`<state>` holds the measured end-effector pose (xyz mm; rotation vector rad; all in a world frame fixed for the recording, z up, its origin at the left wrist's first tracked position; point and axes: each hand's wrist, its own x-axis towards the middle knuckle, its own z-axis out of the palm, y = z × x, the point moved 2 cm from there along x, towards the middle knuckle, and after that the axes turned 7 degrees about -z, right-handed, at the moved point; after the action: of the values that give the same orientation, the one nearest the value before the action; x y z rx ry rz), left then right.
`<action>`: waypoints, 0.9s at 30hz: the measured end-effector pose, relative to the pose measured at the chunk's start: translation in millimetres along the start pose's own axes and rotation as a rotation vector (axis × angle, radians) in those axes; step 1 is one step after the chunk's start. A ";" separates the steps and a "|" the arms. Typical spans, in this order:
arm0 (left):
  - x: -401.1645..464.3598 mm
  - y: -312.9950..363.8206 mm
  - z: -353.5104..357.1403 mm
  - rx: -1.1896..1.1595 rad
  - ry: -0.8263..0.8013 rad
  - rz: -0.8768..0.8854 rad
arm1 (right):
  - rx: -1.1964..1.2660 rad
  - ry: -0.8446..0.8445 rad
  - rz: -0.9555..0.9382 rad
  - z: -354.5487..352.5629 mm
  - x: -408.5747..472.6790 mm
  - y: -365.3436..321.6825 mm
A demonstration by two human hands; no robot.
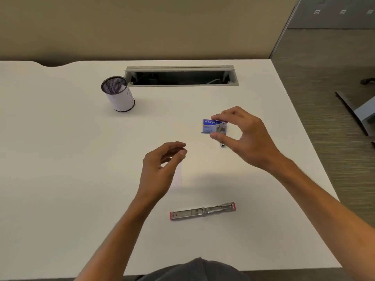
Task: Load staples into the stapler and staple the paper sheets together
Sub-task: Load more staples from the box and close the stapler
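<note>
My right hand (pixel 243 136) pinches a small blue staple box (pixel 212 126) between thumb and fingers, held above the white desk (pixel 71 159). The box's right end looks partly open. A small metallic piece (pixel 222 145) lies on the desk just under that hand. My left hand (pixel 162 167) hovers to the lower left of the box with fingers loosely curled and thumb near the fingertips; I see nothing between them. A red and metal stapler (pixel 203 211) lies swung open flat near the front edge. A white paper sheet (pixel 178 179) lies faintly visible beneath my left hand.
A mesh pen cup (pixel 118 94) lined with paper stands at the back left. An open cable hatch (pixel 180 76) is cut into the desk's back middle. The desk's right edge drops to carpet, where a chair base (pixel 357 106) shows.
</note>
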<state>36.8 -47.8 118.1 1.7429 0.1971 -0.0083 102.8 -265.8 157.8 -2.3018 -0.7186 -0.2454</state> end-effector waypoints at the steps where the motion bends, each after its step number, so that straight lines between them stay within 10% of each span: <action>1: -4.3 2.3 1.2 -0.043 -0.021 -0.011 | 0.009 -0.004 -0.008 0.0 -5.3 -5.7; 27: -81.4 19.9 -11.8 -0.423 -0.420 -0.132 | 0.160 0.114 -0.086 4.6 -87.9 -98.9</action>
<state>-41.9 -49.9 149.1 1.2695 0.0014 -0.3986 -25.5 -241.0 179.0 -2.0910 -0.7521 -0.3440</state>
